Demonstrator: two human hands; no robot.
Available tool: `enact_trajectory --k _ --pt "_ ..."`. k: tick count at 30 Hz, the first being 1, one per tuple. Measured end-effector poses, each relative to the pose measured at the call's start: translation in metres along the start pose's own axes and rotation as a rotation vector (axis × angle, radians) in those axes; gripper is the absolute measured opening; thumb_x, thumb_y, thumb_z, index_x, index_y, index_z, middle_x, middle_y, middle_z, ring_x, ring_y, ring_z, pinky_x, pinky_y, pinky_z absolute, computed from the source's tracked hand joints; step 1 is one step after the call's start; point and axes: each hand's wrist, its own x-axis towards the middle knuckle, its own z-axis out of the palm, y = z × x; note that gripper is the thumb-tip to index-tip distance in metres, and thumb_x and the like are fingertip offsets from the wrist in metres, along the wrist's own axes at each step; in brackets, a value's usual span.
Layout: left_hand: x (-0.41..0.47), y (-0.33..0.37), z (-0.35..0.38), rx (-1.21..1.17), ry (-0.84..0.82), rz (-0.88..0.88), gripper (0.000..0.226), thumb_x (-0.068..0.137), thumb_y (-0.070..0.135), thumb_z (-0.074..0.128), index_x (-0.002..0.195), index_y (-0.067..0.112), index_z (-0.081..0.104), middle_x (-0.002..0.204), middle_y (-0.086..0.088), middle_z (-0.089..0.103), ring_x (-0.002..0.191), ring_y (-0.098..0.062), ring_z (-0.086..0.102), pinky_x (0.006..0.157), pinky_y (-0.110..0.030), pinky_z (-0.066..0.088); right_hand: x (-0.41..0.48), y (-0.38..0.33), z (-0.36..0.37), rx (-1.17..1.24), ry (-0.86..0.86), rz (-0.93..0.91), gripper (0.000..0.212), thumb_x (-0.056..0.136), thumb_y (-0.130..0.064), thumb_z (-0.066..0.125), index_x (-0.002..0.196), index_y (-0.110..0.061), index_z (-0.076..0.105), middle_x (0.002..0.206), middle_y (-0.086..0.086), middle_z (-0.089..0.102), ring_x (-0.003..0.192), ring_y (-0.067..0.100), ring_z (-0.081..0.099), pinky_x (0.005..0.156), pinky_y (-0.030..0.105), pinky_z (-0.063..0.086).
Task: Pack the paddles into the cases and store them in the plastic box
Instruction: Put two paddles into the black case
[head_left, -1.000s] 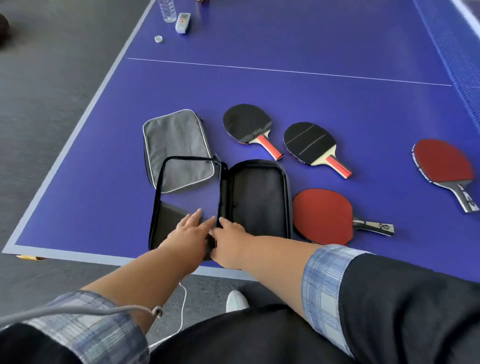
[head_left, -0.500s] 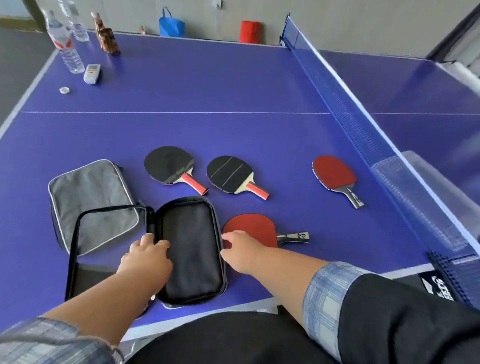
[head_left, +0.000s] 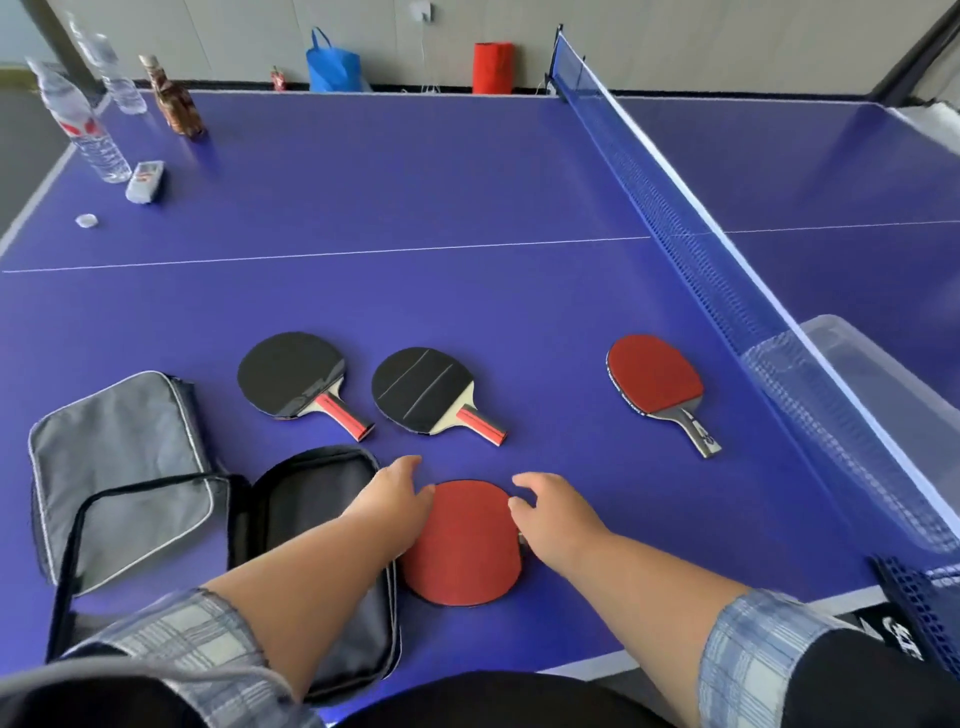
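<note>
A red paddle (head_left: 462, 551) lies flat on the blue table, right beside the open black case (head_left: 311, 514). My left hand (head_left: 397, 499) rests with spread fingers on the blade's left edge. On the right edge, my right hand (head_left: 553, 517) curls over the blade and covers the handle. A shut grey case (head_left: 114, 457) lies left of the black one, partly under its lid. Farther back are two black paddles (head_left: 291, 374) (head_left: 421, 387) and another red paddle (head_left: 654, 384). A clear plastic box (head_left: 878, 384) stands beyond the net on the right.
The net (head_left: 691, 260) crosses the table on the right, between the paddles and the box. Three bottles (head_left: 88, 130), a small white device (head_left: 145, 179) and a cap (head_left: 85, 220) stand at the far left corner. The table's near edge runs just below my arms.
My view has swung up and to the right. Both hands left the black case's zipper. The left now rests on the red paddle's left edge and the right has shifted over its handle.
</note>
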Motion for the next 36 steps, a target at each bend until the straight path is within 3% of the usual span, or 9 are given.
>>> enact_trajectory --k 5,9,15,20,23,26,29,31,36 --pt "0.042 0.026 0.008 -0.368 0.056 -0.229 0.065 0.096 0.039 0.054 0.153 0.019 0.028 0.15 0.0 0.044 0.125 -0.019 0.051 0.101 -0.032 0.042 0.055 -0.008 -0.019 0.04 0.004 -0.069 0.042 0.099 -0.034 0.053 0.14 -0.025 0.056 0.138 -0.001 0.056 0.111 0.017 0.058 0.083 0.025 0.039" --pt "0.068 0.038 0.009 -0.451 0.092 -0.356 0.033 0.095 0.035 0.055 0.124 0.027 0.04 0.089 0.011 0.052 0.079 -0.013 0.053 0.071 -0.018 0.046 0.099 -0.02 -0.032 0.056 -0.029 -0.144 0.041 0.099 -0.03 0.051 0.14 -0.024 0.056 0.14 0.0 0.054 0.114 0.016 0.057 0.083 0.027 0.039" --pt "0.102 0.047 0.005 -0.768 0.247 -0.512 0.022 0.092 0.028 0.058 0.107 0.016 0.046 0.106 -0.012 0.056 0.098 -0.032 0.058 0.096 -0.05 0.051 0.175 -0.062 -0.045 0.054 -0.141 -0.144 0.054 0.101 -0.029 0.045 0.154 -0.025 0.037 0.156 0.001 0.041 0.136 0.023 0.045 0.095 0.029 0.039" --pt "0.119 0.042 0.008 -0.91 0.305 -0.562 0.035 0.09 0.021 0.058 0.121 0.007 0.055 0.106 -0.013 0.061 0.099 -0.034 0.061 0.095 -0.052 0.052 0.21 -0.081 -0.029 0.051 -0.258 -0.112 0.071 0.1 -0.029 0.051 0.16 -0.023 0.015 0.161 0.003 0.033 0.142 0.027 0.039 0.106 0.035 0.038" --pt "0.122 0.04 0.012 -0.975 0.311 -0.563 0.014 0.09 0.01 0.056 0.103 0.016 0.056 0.078 -0.001 0.056 0.077 -0.024 0.054 0.076 -0.039 0.053 0.217 -0.081 -0.018 0.061 -0.217 -0.066 0.069 0.095 -0.031 0.055 0.157 -0.02 0.027 0.153 0.007 0.038 0.123 0.029 0.051 0.095 0.042 0.049" --pt "0.119 0.04 0.013 -1.05 0.349 -0.56 0.02 0.087 0.004 0.054 0.086 0.024 0.057 0.073 -0.004 0.053 0.069 -0.02 0.044 0.06 -0.034 0.043 0.217 -0.072 -0.018 0.161 -0.197 0.006 0.049 0.089 -0.035 0.059 0.136 -0.022 0.053 0.134 0.006 0.054 0.103 0.025 0.059 0.08 0.038 0.054" --pt "0.112 0.041 0.01 -1.108 0.377 -0.541 0.034 0.086 -0.001 0.051 0.081 0.033 0.051 0.078 -0.003 0.051 0.065 -0.021 0.04 0.059 -0.034 0.043 0.212 -0.064 -0.019 0.277 -0.138 -0.012 0.019 0.089 -0.03 0.063 0.108 -0.028 0.063 0.116 0.002 0.066 0.097 0.022 0.064 0.083 0.042 0.059" --pt "0.103 0.037 0.004 -1.117 0.369 -0.489 0.039 0.084 -0.001 0.047 0.08 0.037 0.056 0.077 -0.001 0.051 0.061 -0.023 0.034 0.055 -0.035 0.042 0.201 -0.064 -0.018 0.345 -0.113 -0.02 0.023 0.089 -0.029 0.066 0.111 -0.029 0.062 0.11 -0.002 0.068 0.095 0.017 0.064 0.076 0.036 0.057" --pt "0.056 0.016 -0.03 -0.992 0.483 -0.429 0.04 0.073 0.017 0.053 0.103 0.043 0.055 0.07 0.018 0.07 0.054 -0.01 0.06 0.067 -0.034 0.059 0.155 -0.082 -0.008 0.423 -0.093 -0.04 0.037 0.089 -0.035 0.069 0.121 -0.026 0.055 0.107 -0.006 0.065 0.089 0.011 0.061 0.064 0.025 0.046"
